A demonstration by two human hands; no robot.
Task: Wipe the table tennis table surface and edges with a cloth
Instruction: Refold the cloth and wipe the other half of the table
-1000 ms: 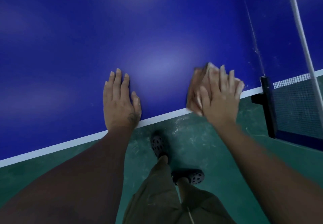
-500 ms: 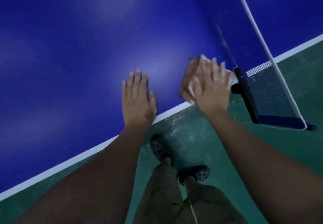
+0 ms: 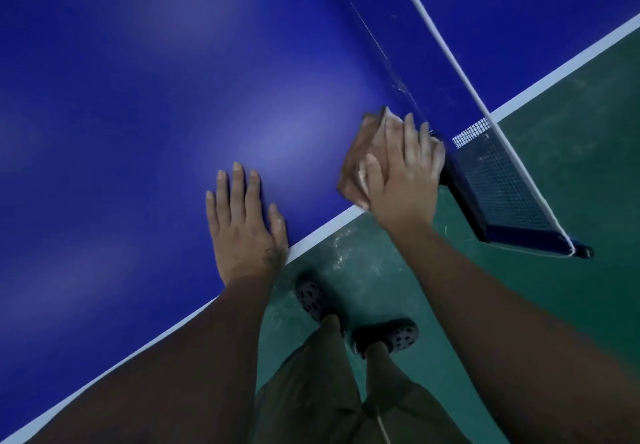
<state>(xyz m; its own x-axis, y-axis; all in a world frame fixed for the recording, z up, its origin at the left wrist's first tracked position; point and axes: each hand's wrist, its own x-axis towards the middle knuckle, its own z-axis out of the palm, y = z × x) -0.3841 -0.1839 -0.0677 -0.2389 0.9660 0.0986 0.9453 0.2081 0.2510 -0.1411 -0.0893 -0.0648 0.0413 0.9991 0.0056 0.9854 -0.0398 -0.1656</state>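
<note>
Both hands were flat on the blue surface: left hand bare, right hand on the cloth, just beside the net post.
Right hand lay palm-down on the folded brown cloth, fingers straight and close together, pressing it onto the surface. Its little-finger side was at the net post, contact unclear. Cloth was blurred and sat at the white edge line, just left of the post. Left hand was spread flat with fingers straight, holding nothing, farther from the post than the cloth, with its palm heel at the edge line. Net overhung the green floor past the post. Two dark perforated clogs stood on the floor, below and left of the post.
</note>
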